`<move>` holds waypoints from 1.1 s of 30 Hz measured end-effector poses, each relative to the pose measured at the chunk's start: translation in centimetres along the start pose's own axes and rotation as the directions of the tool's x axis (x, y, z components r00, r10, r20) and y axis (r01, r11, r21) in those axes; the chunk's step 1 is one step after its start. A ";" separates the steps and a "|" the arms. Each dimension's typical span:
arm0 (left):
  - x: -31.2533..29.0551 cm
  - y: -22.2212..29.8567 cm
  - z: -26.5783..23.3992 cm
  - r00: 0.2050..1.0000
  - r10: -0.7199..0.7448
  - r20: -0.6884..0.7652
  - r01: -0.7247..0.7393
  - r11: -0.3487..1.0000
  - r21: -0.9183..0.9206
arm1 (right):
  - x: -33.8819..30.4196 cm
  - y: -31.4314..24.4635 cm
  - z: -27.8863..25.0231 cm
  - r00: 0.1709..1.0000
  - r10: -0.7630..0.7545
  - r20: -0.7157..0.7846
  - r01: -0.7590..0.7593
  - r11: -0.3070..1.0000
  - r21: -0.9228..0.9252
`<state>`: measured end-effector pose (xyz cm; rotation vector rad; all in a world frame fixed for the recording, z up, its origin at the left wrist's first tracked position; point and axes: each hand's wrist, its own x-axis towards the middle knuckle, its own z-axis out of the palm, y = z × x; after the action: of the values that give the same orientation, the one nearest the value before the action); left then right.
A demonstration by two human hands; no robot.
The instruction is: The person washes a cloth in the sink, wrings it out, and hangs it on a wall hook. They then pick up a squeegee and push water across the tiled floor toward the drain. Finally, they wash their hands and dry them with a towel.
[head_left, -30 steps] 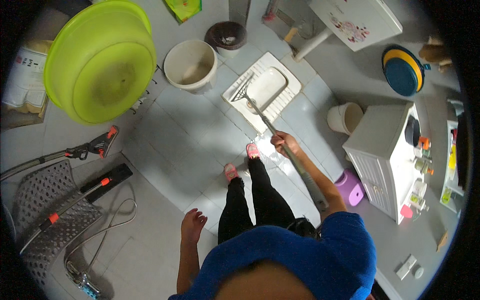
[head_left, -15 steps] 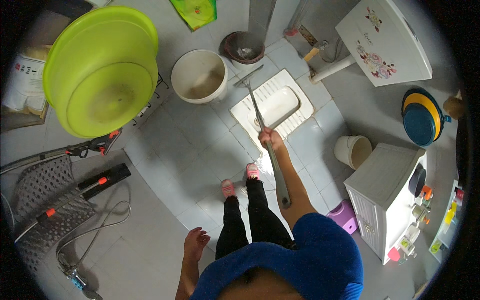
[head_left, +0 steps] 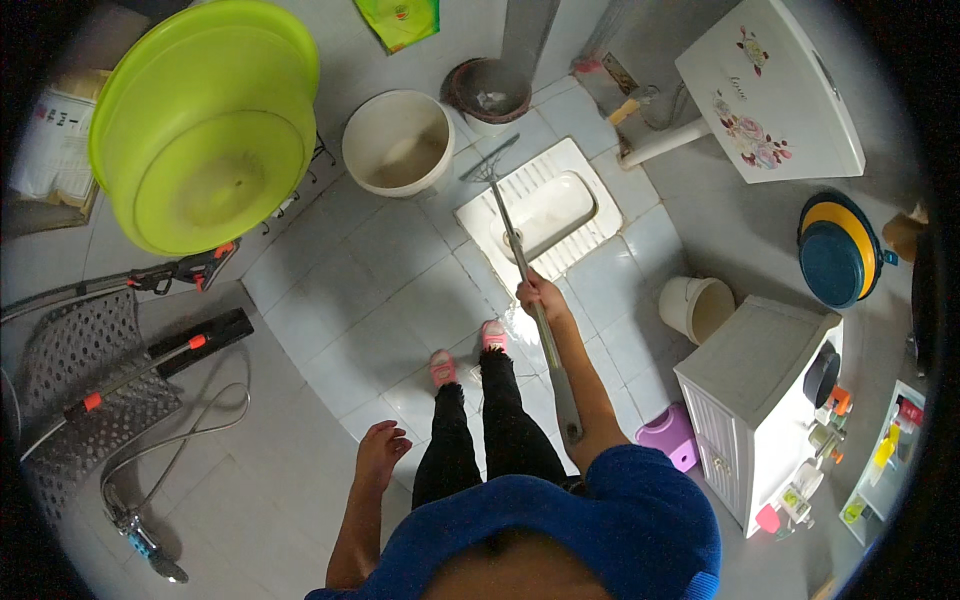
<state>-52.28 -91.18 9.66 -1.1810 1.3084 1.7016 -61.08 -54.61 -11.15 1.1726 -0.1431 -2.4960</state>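
My right hand is closed around the grey pole of a long-handled floor squeegee. The pole runs along my forearm, with its upper end near my elbow. Its thin bar-shaped head, on a triangular frame, is over the floor tiles between the white bucket and the squat toilet. Below the pole, the white squat toilet is set in the floor, partly crossed by it. My left hand hangs at my side with fingers loosely apart, holding nothing.
A large white bucket and a waste bin stand beyond the tiles. A lime-green basin hangs at left. On the right are a small bucket, a white cabinet and a purple stool. A shower hose lies at lower left.
The squeegee head has shifted slightly left and turned, now showing more of its triangular frame. My left hand has risen slightly and moved left. The whole view has shifted a little.
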 end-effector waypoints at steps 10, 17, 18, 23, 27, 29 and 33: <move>-1.3 -1.7 -3.5 1.000 0.027 -0.001 -0.027 0.999 -0.019 | -12.3 3.1 -2.5 0.974 -0.071 -0.216 0.010 0.963 -0.270; -1.6 -1.6 -2.7 0.998 0.025 0.058 -0.021 0.997 -0.070 | -5.7 7.5 -1.4 0.976 -0.088 -0.200 -0.024 0.867 -0.497; -1.4 -1.9 -3.4 0.997 0.019 0.069 -0.015 0.998 -0.056 | -5.2 8.1 -1.8 0.976 -0.090 -0.198 -0.035 0.834 -0.551; -2.1 -3.9 -6.9 0.996 -0.034 -0.078 0.026 0.994 -0.103 | -13.3 8.4 -3.2 0.943 -0.186 -0.274 -0.067 0.704 -0.708; -1.9 -5.1 -8.4 0.996 -0.049 -0.077 0.036 0.986 -0.165 | -15.9 10.9 -2.2 0.919 -0.106 -0.380 -0.269 0.535 -0.801; -2.1 -5.8 -8.9 0.997 -0.044 -0.058 0.032 0.981 -0.189 | -13.4 14.0 0.0 0.930 0.015 -0.368 -0.334 0.453 -0.827; -2.8 -5.8 -9.7 0.998 -0.032 -0.058 0.017 0.969 -0.247 | -0.2 21.4 -0.8 0.988 0.100 -0.120 -0.138 0.191 -0.972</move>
<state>-43.63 -98.98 9.43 -1.3955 1.1357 1.8634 -54.09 -74.23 -6.16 0.5169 1.2005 -1.6997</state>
